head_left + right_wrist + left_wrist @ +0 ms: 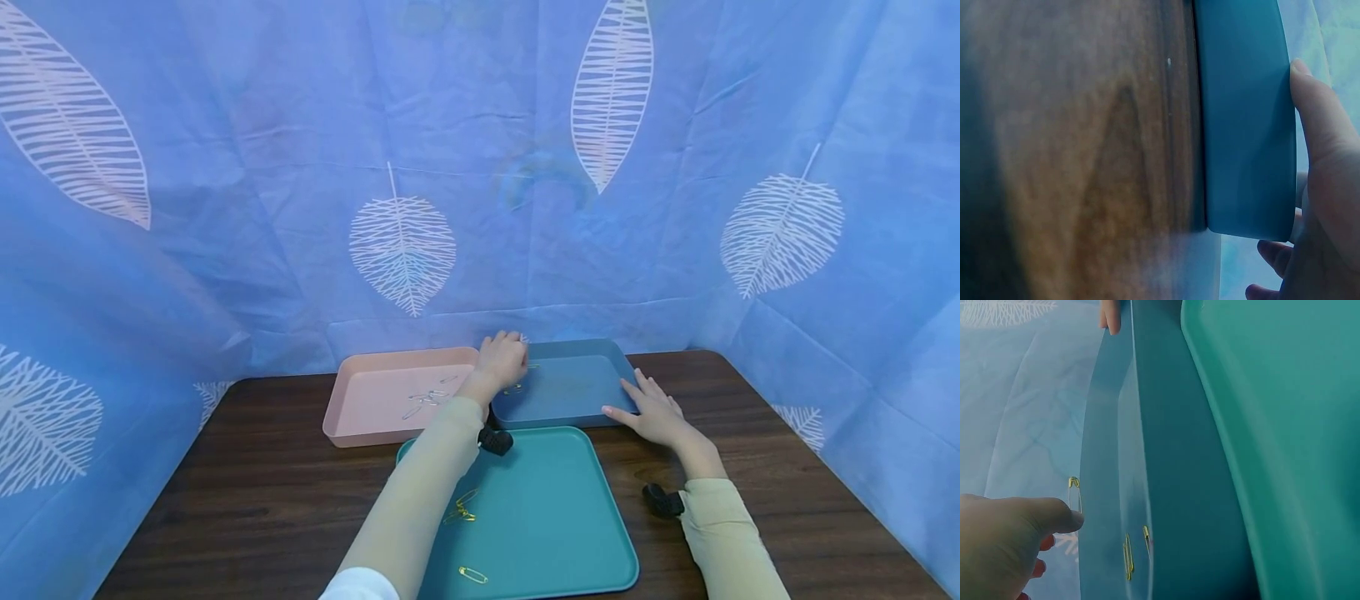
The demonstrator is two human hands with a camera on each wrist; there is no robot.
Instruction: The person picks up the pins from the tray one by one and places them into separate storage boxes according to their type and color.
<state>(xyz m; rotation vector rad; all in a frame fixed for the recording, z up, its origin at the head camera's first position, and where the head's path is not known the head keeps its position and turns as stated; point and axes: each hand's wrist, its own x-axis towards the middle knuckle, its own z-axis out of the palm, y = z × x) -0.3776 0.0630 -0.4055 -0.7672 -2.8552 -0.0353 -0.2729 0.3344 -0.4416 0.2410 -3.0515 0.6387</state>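
Over the blue tray (570, 392), left hand (501, 360) pinching a gold safety pin (1074, 492); right hand (654, 410) flat, fingers apart, against its rim.

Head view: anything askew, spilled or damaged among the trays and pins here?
Nothing stands out. The pink tray, blue tray and teal tray sit flat on the table, edges close together. Pins lie inside the trays, none on the wood. The left hand holds a gold pin; the right hand rests on the blue tray's edge.

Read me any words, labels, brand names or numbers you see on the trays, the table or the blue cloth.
There are none. The pink tray, blue tray and teal tray are plain. The blue cloth bears only white leaf prints. The wooden table carries no lettering.
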